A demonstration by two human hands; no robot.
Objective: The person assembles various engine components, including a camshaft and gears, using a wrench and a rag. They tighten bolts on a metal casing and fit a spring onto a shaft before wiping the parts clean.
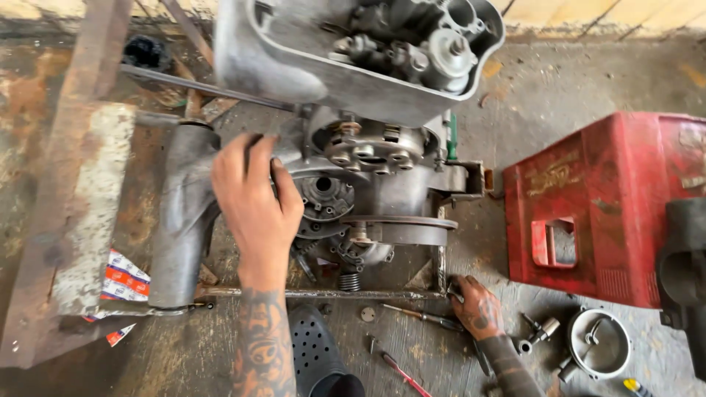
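A grey, dismantled engine (382, 184) sits on a thin metal frame (323, 293) on the floor, its side open so the gears and a round clutch part (323, 197) show. My left hand (254, 198) lies on the engine's left casing, fingers curled over its upper edge and thumb beside the clutch opening. My right hand (476, 305) is low on the floor at the frame's right corner, with its fingers curled around something small and dark that I cannot make out. A removed cover (265, 51) with parts inside leans above the engine.
A red plastic crate (610, 206) lies at the right. A round metal housing (597, 342) and small fittings (540, 331) lie near it. Two screwdrivers (426, 317) (404, 375), a coil spring (349, 281), a black perforated shoe (316, 353), a rusty beam (73, 213) and a red-white packet (125, 281) surround the frame.
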